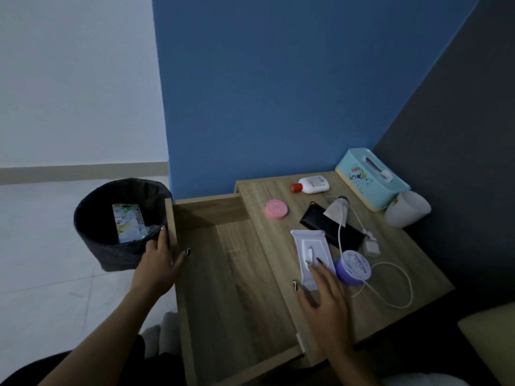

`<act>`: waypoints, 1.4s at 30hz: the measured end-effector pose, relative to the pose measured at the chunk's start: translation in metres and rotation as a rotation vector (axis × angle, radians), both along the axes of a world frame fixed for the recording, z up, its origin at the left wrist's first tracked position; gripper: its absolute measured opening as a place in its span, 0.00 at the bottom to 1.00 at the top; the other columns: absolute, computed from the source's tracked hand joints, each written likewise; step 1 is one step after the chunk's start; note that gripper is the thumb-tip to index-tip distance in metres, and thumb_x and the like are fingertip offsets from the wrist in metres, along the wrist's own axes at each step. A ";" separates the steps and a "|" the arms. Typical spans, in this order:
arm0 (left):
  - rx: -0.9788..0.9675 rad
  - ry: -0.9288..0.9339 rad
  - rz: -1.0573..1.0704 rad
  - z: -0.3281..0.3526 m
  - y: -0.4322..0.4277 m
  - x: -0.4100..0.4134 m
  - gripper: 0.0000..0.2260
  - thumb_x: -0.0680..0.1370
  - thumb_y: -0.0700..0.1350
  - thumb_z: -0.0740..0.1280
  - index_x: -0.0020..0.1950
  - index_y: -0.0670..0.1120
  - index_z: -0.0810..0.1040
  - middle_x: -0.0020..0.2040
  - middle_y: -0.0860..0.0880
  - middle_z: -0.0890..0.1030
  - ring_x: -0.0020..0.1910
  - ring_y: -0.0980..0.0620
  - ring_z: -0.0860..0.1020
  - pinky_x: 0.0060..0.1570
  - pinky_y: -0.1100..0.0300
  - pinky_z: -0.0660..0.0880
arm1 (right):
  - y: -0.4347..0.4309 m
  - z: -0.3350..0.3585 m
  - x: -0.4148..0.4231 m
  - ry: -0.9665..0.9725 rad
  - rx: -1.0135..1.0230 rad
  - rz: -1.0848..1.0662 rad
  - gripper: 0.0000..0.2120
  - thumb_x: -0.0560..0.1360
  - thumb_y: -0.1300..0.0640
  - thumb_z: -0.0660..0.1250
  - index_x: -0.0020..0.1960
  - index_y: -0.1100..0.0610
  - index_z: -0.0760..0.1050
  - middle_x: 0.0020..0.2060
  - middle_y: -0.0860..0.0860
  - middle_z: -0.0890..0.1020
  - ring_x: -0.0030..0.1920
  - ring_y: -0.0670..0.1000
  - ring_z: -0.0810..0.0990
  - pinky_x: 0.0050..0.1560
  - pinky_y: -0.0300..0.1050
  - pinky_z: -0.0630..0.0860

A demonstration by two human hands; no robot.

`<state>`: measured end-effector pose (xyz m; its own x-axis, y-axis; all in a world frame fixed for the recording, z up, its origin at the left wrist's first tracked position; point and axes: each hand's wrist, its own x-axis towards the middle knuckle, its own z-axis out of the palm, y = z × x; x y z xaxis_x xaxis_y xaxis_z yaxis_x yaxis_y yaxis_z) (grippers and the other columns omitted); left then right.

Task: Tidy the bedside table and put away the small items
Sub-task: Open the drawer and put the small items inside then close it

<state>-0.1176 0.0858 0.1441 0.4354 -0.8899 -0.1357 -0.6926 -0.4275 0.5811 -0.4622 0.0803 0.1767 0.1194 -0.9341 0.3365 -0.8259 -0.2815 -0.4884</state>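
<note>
The left hand grips the open drawer. The right hand, fingers straight, touches the wipes pack. Next it likely needs lifting into the drawer, at nine o'clock.

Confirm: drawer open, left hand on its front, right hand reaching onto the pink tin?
One error. In the head view the right hand reaches onto the white wipes pack; the pink tin lies untouched further back. The drawer is open, with the left hand holding its front.
</note>
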 end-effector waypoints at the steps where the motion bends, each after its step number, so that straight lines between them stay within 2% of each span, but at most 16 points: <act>1: -0.006 -0.014 0.001 0.001 -0.003 0.000 0.36 0.78 0.59 0.60 0.78 0.47 0.46 0.71 0.36 0.64 0.63 0.37 0.74 0.56 0.44 0.76 | -0.001 0.004 0.004 -0.021 -0.020 -0.014 0.26 0.71 0.43 0.63 0.65 0.52 0.73 0.64 0.50 0.76 0.65 0.47 0.69 0.62 0.50 0.72; 5: -0.028 -0.098 -0.010 0.005 -0.014 0.002 0.32 0.80 0.57 0.56 0.78 0.47 0.46 0.68 0.37 0.68 0.59 0.38 0.76 0.51 0.44 0.77 | -0.031 0.022 0.037 -0.083 -0.082 0.006 0.24 0.70 0.53 0.73 0.63 0.54 0.74 0.61 0.52 0.77 0.63 0.51 0.74 0.61 0.52 0.75; 8: -0.031 -0.140 -0.029 0.007 -0.024 0.005 0.31 0.81 0.56 0.53 0.78 0.49 0.42 0.66 0.36 0.70 0.57 0.38 0.77 0.49 0.43 0.78 | -0.068 0.036 0.067 -0.021 -0.098 0.022 0.21 0.71 0.51 0.71 0.61 0.56 0.75 0.59 0.53 0.78 0.59 0.53 0.77 0.62 0.41 0.69; 10: -0.020 -0.163 -0.027 0.008 -0.034 0.007 0.29 0.82 0.55 0.51 0.78 0.48 0.42 0.65 0.36 0.71 0.57 0.39 0.78 0.49 0.43 0.79 | -0.092 0.042 0.083 -0.046 -0.017 0.029 0.22 0.71 0.53 0.71 0.63 0.55 0.74 0.62 0.53 0.76 0.62 0.54 0.74 0.59 0.38 0.64; 12: -0.005 -0.181 -0.023 0.008 -0.043 0.011 0.29 0.82 0.54 0.50 0.78 0.47 0.42 0.64 0.36 0.73 0.56 0.39 0.78 0.49 0.43 0.79 | -0.115 0.042 0.097 -0.054 0.033 0.022 0.24 0.71 0.54 0.71 0.66 0.54 0.72 0.65 0.54 0.72 0.65 0.55 0.70 0.60 0.39 0.64; 16: 0.002 -0.150 0.004 0.009 -0.056 0.016 0.28 0.83 0.50 0.50 0.78 0.45 0.41 0.63 0.36 0.75 0.55 0.39 0.79 0.51 0.42 0.78 | -0.147 0.036 0.109 -0.044 0.145 -0.043 0.30 0.72 0.52 0.71 0.72 0.53 0.65 0.73 0.57 0.62 0.72 0.58 0.62 0.68 0.47 0.63; 18: 0.016 -0.139 0.021 0.008 -0.061 0.020 0.28 0.83 0.47 0.51 0.78 0.43 0.41 0.62 0.36 0.76 0.54 0.40 0.80 0.50 0.42 0.78 | -0.156 0.027 0.114 -0.024 0.191 -0.070 0.30 0.74 0.53 0.69 0.73 0.53 0.63 0.74 0.59 0.59 0.74 0.59 0.58 0.70 0.50 0.62; 20: 0.033 -0.107 0.036 0.008 -0.064 0.020 0.26 0.83 0.46 0.50 0.78 0.42 0.42 0.62 0.35 0.76 0.55 0.39 0.79 0.52 0.41 0.77 | -0.161 0.018 0.116 -0.011 0.192 -0.087 0.28 0.75 0.56 0.67 0.73 0.54 0.63 0.74 0.60 0.60 0.74 0.60 0.58 0.70 0.51 0.61; 24: 0.044 -0.082 0.015 0.008 -0.063 0.017 0.26 0.83 0.49 0.47 0.78 0.42 0.42 0.60 0.34 0.78 0.53 0.38 0.80 0.51 0.43 0.76 | -0.164 0.003 0.114 -0.037 0.151 -0.079 0.25 0.76 0.62 0.64 0.72 0.58 0.65 0.68 0.61 0.69 0.68 0.60 0.68 0.67 0.49 0.66; 28: 0.089 -0.100 -0.004 0.009 -0.061 0.017 0.26 0.83 0.48 0.47 0.78 0.40 0.41 0.56 0.34 0.80 0.50 0.38 0.81 0.51 0.43 0.77 | -0.161 0.007 0.122 -0.057 0.137 -0.090 0.27 0.76 0.58 0.66 0.73 0.57 0.64 0.65 0.62 0.70 0.65 0.61 0.69 0.64 0.49 0.67; 35: 0.101 -0.055 0.008 0.011 -0.058 0.016 0.26 0.84 0.49 0.45 0.78 0.41 0.41 0.59 0.33 0.78 0.55 0.38 0.80 0.56 0.41 0.76 | -0.131 0.010 0.194 -0.181 0.059 0.167 0.27 0.74 0.55 0.69 0.71 0.57 0.67 0.64 0.57 0.72 0.63 0.55 0.72 0.57 0.32 0.62; 39: 0.093 -0.028 0.003 0.011 -0.057 0.016 0.26 0.83 0.50 0.45 0.78 0.41 0.41 0.59 0.34 0.79 0.54 0.39 0.80 0.56 0.41 0.76 | -0.113 -0.026 0.231 -0.118 0.216 0.170 0.32 0.74 0.52 0.69 0.74 0.51 0.61 0.68 0.53 0.70 0.68 0.53 0.68 0.59 0.40 0.65; 42: 0.100 -0.017 0.000 0.009 -0.058 0.017 0.27 0.83 0.50 0.45 0.78 0.41 0.40 0.58 0.34 0.79 0.54 0.39 0.80 0.56 0.40 0.75 | -0.102 -0.057 0.249 -0.156 0.377 0.174 0.30 0.75 0.56 0.68 0.74 0.53 0.61 0.70 0.53 0.70 0.71 0.53 0.67 0.68 0.45 0.64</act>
